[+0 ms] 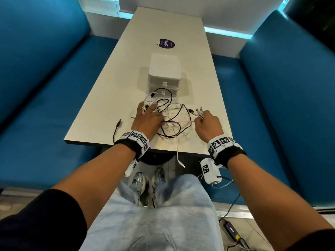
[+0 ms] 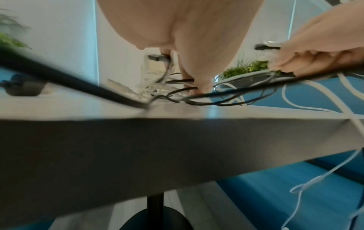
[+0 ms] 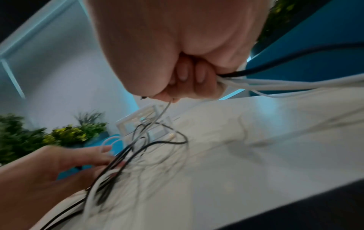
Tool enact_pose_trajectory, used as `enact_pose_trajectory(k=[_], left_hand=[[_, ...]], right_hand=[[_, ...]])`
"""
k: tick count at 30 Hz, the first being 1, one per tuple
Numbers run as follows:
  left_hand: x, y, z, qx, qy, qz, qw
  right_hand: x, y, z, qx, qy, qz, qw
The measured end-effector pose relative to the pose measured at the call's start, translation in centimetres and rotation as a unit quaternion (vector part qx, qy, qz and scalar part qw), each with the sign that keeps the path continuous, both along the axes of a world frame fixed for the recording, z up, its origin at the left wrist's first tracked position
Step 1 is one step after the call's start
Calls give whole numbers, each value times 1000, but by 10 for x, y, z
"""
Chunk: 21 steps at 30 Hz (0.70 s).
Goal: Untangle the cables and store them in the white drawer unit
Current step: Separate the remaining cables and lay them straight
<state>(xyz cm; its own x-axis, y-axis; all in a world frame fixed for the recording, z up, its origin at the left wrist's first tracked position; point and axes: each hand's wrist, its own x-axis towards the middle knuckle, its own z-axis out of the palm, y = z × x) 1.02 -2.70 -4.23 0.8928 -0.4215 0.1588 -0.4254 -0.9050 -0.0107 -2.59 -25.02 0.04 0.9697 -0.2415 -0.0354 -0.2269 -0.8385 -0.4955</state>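
Note:
A tangle of black and white cables (image 1: 172, 116) lies on the near end of the white table (image 1: 199, 78), just in front of the white drawer unit (image 1: 164, 69), whose drawers are closed. My left hand (image 1: 147, 115) rests on the left part of the tangle with its fingers spread and fairly straight (image 3: 78, 158). My right hand (image 1: 206, 124) grips a bundle of cable ends (image 1: 196, 111), with their connectors sticking out past the fist. In the right wrist view the curled fingers (image 3: 189, 80) hold white and black strands. One white cable (image 1: 178, 154) hangs over the front edge.
A black plug end (image 1: 118, 123) lies near the front left edge, its cord dropping off the table. A purple round sticker (image 1: 167, 43) sits beyond the drawer unit. Blue benches (image 1: 45, 87) flank both sides. A power adapter (image 1: 232, 230) lies on the floor.

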Motion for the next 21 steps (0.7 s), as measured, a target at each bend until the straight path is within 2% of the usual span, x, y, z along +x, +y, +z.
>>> enact_pose_trajectory(k=[4,10,16,19,21], left_hand=[[5,6,1,28,-1,-4,1000],[-4,-5,0,81,-49,-16,995],[-4,-6,-3,95,-69,-22,993],[-3,-5,-6,104,-75,-24,991],[0,2,-8,98,-80,-17,992]], right_hand=[[-6,-20,-2,9,1,-50,999],[-9,-2,1,79,-7,53,995],[-8,10,0,127,47,108,985],[-10,10,-3,89,60,123,987],[-11,1,-5,11,61,130,990]])
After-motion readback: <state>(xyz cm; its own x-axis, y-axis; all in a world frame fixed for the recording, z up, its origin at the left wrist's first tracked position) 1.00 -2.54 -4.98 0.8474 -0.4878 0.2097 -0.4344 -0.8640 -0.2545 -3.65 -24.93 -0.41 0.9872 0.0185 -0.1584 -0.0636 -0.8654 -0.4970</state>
